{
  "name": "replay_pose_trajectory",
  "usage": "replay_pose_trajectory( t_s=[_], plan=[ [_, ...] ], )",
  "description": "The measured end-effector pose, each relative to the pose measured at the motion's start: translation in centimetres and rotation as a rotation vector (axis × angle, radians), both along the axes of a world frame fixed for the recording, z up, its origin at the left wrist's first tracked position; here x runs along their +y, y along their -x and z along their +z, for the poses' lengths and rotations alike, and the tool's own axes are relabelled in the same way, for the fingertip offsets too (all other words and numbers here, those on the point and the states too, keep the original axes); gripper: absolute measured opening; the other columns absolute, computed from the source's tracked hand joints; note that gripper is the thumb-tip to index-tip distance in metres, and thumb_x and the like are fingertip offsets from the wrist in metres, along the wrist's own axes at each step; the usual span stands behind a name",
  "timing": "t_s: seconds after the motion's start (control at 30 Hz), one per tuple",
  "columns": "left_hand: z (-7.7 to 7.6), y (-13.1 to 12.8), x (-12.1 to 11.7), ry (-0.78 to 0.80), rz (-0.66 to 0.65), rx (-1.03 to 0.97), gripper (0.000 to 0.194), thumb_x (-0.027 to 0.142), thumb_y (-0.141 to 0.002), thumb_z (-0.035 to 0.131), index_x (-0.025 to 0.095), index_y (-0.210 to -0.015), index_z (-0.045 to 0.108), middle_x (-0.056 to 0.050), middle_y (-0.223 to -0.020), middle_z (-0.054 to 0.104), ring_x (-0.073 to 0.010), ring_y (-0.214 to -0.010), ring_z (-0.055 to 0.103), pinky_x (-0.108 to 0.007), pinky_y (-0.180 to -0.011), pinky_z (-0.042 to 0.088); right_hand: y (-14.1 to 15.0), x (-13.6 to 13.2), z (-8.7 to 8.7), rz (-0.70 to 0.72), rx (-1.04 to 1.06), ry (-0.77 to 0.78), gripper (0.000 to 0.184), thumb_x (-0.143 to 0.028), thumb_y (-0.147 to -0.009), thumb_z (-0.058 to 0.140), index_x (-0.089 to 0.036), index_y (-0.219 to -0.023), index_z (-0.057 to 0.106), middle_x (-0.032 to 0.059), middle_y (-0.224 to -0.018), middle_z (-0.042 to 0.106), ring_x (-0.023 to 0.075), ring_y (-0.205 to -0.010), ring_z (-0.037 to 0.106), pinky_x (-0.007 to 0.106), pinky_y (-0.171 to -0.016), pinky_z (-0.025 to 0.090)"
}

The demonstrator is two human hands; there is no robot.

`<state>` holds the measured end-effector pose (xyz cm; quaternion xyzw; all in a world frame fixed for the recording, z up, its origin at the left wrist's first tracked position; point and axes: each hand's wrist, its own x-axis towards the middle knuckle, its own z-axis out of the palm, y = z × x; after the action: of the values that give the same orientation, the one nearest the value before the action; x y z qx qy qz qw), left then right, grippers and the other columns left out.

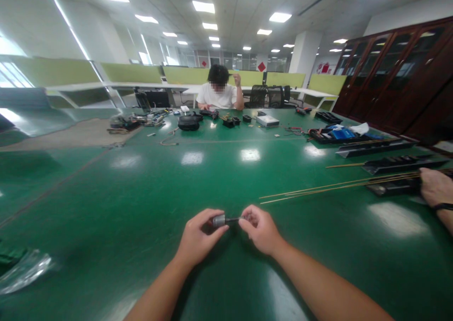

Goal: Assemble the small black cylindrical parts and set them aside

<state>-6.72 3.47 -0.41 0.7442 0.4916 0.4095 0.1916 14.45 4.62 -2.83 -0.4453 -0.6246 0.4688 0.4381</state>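
Observation:
Just above the green tabletop, my left hand [199,236] grips a small grey metal cylinder [218,221] between thumb and fingers. A thin dark rod [232,219] sticks out of the cylinder's right end. My right hand [261,229] pinches the far end of this rod, and its fingertips cover the tip. The cylinder and rod lie roughly level, in one line between my two hands. Whether they are one piece or two cannot be made out.
Long thin brass-coloured rods [318,188] lie to the right, near another person's hand [436,186]. Black channel-shaped parts [377,147] rest behind them. Across the green table [159,179] sits a person in white [216,96], with tools and a black pouch [189,122] nearby. Clear plastic [26,271] lies at left.

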Motion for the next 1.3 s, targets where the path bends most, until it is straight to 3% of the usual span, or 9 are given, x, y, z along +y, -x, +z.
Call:
replay_pose_trajectory(
  t_s=[0.13, 0.23, 0.37, 0.57, 0.77, 0.87, 0.97, 1.17, 1.3],
  plan=[
    [0.0, 0.0, 0.0, 0.017, 0.021, -0.003, 0.026, 0.038, -0.080, 0.072, 0.022, -0.100, 0.070, -0.006, -0.097, 0.071, -0.0198, -0.084, 0.066, -0.030, -0.073, 0.052, 0.0, 0.2, 0.0, -0.015, 0.097, 0.034, 0.019, -0.036, -0.084, 0.063, -0.017, -0.084, 0.057, -0.0034, -0.062, 0.055, 0.0085, -0.046, 0.047, 0.019, -0.043, 0.034],
    [-0.3, -0.1, 0.2, 0.054, 0.072, -0.049, 0.027, 0.040, -0.080, 0.072, 0.021, -0.099, 0.068, -0.005, -0.097, 0.070, -0.0198, -0.084, 0.067, -0.031, -0.076, 0.053, -0.1, 0.4, 0.0, -0.027, 0.206, 0.063, 0.032, -0.047, -0.091, 0.054, -0.017, -0.079, 0.055, -0.0023, -0.059, 0.057, 0.0075, -0.041, 0.045, 0.019, -0.040, 0.032],
    [-0.6, -0.1, 0.5, 0.144, 0.147, -0.229, 0.035, 0.042, -0.079, 0.071, 0.018, -0.102, 0.061, -0.005, -0.092, 0.071, -0.0199, -0.082, 0.069, -0.033, -0.079, 0.055, 0.0, 0.5, -0.4, -0.028, 0.271, 0.084, 0.049, -0.059, -0.094, 0.043, -0.016, -0.073, 0.055, -0.0012, -0.051, 0.055, 0.0078, -0.037, 0.043, 0.019, -0.037, 0.029],
    [-0.9, 0.0, 0.9, 0.184, 0.210, -0.450, 0.044, 0.040, -0.071, 0.078, 0.017, -0.102, 0.058, -0.008, -0.094, 0.073, -0.0229, -0.088, 0.071, -0.036, -0.086, 0.057, 0.1, 0.6, -0.9, -0.026, 0.295, 0.093, 0.054, -0.064, -0.093, 0.042, -0.016, -0.070, 0.053, -0.0007, -0.048, 0.055, 0.0083, -0.036, 0.044, 0.020, -0.036, 0.030],
    [-1.1, 0.4, 1.0, 0.143, 0.223, -0.315, 0.040, 0.043, -0.071, 0.078, 0.018, -0.100, 0.065, -0.006, -0.095, 0.073, -0.0221, -0.086, 0.070, -0.035, -0.085, 0.057, 0.1, 0.6, -0.6, -0.001, 0.270, 0.077, 0.051, -0.061, -0.093, 0.043, -0.017, -0.070, 0.053, -0.0016, -0.049, 0.055, 0.0080, -0.036, 0.043, 0.019, -0.037, 0.030],
    [-0.8, 0.5, 0.9, 0.048, 0.272, -0.138, 0.036, 0.045, -0.073, 0.076, 0.020, -0.098, 0.067, -0.005, -0.094, 0.072, -0.0202, -0.079, 0.068, -0.033, -0.078, 0.056, 0.1, 0.6, -0.5, -0.004, 0.263, 0.075, 0.051, -0.061, -0.093, 0.043, -0.017, -0.070, 0.053, -0.0018, -0.049, 0.055, 0.0082, -0.036, 0.044, 0.020, -0.037, 0.030],
    [-0.5, 0.6, 0.8, -0.057, 0.311, -0.086, 0.035, 0.047, -0.073, 0.075, 0.021, -0.095, 0.068, -0.005, -0.098, 0.070, -0.0194, -0.079, 0.066, -0.032, -0.077, 0.055, 0.1, 0.6, -0.5, -0.004, 0.261, 0.069, 0.051, -0.061, -0.094, 0.042, -0.017, -0.071, 0.053, -0.0016, -0.049, 0.055, 0.0082, -0.037, 0.044, 0.020, -0.037, 0.030],
    [-0.6, 1.0, 1.2, 0.058, 0.395, -0.382, 0.046, 0.047, -0.071, 0.078, 0.016, -0.101, 0.063, -0.009, -0.098, 0.070, -0.0227, -0.091, 0.068, -0.037, -0.090, 0.055, 0.1, 0.7, -0.6, 0.006, 0.267, 0.064, 0.050, -0.059, -0.094, 0.042, -0.017, -0.071, 0.053, -0.0018, -0.050, 0.055, 0.0081, -0.037, 0.044, 0.019, -0.038, 0.030],
    [1.1, 1.9, 1.2, 0.095, 0.489, -0.706, 0.060, 0.038, -0.071, 0.079, 0.017, -0.121, 0.052, -0.012, -0.111, 0.067, -0.0225, -0.103, 0.068, -0.037, -0.096, 0.054, 0.1, 0.9, -0.8, 0.013, 0.255, 0.069, 0.049, -0.059, -0.095, 0.042, -0.017, -0.070, 0.053, -0.0023, -0.049, 0.055, 0.0081, -0.037, 0.044, 0.019, -0.038, 0.030]
  ],
)
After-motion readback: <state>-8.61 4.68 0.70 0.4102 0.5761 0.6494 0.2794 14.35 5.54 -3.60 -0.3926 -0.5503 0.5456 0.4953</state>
